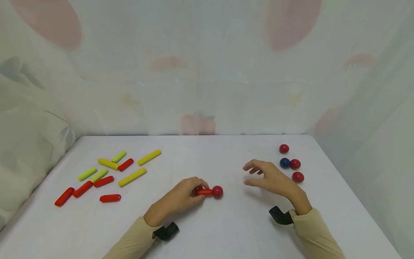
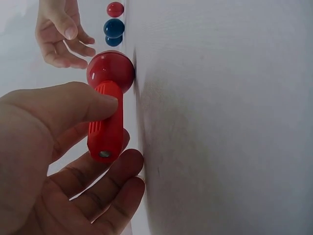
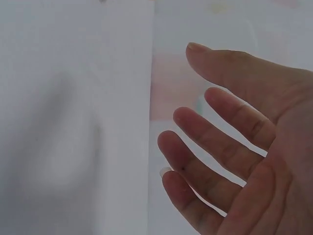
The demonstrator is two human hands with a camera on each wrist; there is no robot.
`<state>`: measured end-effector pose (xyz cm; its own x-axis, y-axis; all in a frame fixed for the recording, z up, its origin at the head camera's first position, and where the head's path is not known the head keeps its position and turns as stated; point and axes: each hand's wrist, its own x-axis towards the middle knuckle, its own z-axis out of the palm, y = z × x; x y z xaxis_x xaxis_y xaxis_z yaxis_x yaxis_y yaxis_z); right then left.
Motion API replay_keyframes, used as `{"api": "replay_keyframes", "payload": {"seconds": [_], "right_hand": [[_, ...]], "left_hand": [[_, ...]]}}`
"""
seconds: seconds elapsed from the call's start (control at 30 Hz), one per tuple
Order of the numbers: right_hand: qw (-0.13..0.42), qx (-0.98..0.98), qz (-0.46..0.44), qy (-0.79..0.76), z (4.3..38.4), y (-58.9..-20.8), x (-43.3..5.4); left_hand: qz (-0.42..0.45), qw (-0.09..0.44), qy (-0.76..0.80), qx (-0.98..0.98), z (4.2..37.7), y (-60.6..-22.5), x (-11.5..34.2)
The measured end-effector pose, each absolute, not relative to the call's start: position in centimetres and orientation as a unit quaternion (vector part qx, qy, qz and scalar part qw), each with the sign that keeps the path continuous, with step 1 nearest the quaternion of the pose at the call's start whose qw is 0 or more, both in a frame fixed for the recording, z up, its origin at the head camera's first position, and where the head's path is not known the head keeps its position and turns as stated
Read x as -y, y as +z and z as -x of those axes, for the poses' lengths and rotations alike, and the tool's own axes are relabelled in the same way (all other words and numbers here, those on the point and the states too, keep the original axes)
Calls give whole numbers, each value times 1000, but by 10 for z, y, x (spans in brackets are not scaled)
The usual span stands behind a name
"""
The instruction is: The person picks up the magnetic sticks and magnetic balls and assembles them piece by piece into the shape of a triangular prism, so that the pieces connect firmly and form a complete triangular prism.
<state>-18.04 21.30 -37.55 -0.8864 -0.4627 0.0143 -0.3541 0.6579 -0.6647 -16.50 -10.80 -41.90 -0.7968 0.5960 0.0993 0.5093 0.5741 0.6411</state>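
Note:
My left hand pinches a short red stick between thumb and fingers, low over the white table. At the stick's far end sits a red ball, touching it. In the left wrist view the stick has ribbed sides and a small metallic spot in its near end. My right hand hovers to the right of the ball with nothing in it. Its fingers are spread and loosely bent, the thumb apart from them, as the right wrist view also shows.
Several red sticks, yellow sticks and light green sticks lie at the table's left. Toward the right edge are red balls and a dark blue ball. A patterned cloth hangs behind the table.

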Motion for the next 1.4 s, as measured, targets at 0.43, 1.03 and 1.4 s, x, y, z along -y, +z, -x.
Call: {"api": "replay_keyframes", "payload": {"seconds": [0.43, 1.03, 1.4], "right_hand": [[80, -916, 206, -336, 183, -367, -242], [95, -937, 158, -298, 187, -370, -259], [114, -943, 131, -284, 190, -379, -263]], "left_hand": [[-308, 65, 336, -888, 165, -419, 109], [-308, 67, 336, -888, 165, -418, 111], [-307, 62, 336, -888, 165, -418, 110]]}}
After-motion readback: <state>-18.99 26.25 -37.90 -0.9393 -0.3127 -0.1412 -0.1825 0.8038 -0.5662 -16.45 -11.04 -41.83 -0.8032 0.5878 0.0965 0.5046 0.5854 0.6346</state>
